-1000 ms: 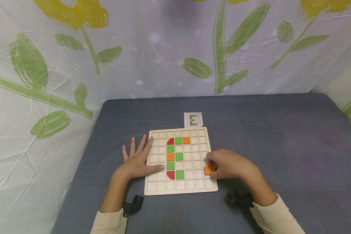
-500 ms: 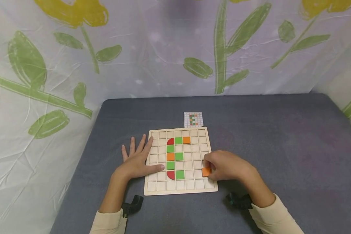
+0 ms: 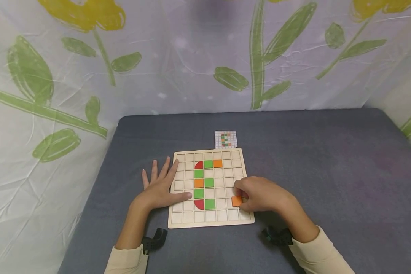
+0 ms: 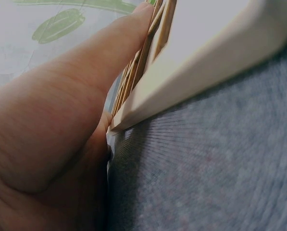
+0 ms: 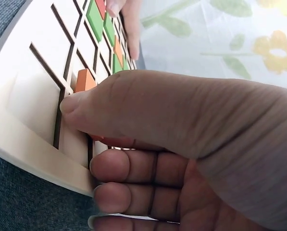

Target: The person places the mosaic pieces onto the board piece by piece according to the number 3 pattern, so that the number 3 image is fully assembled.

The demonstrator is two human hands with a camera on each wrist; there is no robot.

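Observation:
A wooden grid board point(image 3: 210, 226) lies flat on the table, with red, green and orange tiles set in some of its squares. My right hand point(image 3: 262, 195) pinches an orange square tile point(image 3: 236, 201) between thumb and fingers, over the board's right side. In the right wrist view the thumb point(image 5: 133, 103) covers part of that orange tile point(image 5: 84, 81). My left hand point(image 3: 157, 190) rests with spread, straight fingers at the board's left edge, its thumb lying over the grid. In the left wrist view only the board's edge point(image 4: 181, 82) shows clearly.
A small printed card point(image 3: 225, 139) with a coloured grid pattern touches the board's far edge. A dark grey cloth covers the table point(image 3: 311, 152). Behind it hangs a white curtain point(image 3: 178, 68) with printed flowers. Each wrist bears a black device.
My right hand has moved slightly left across the board, carrying the orange tile from the rightmost column toward the neighbouring one. The left hand has stayed in place.

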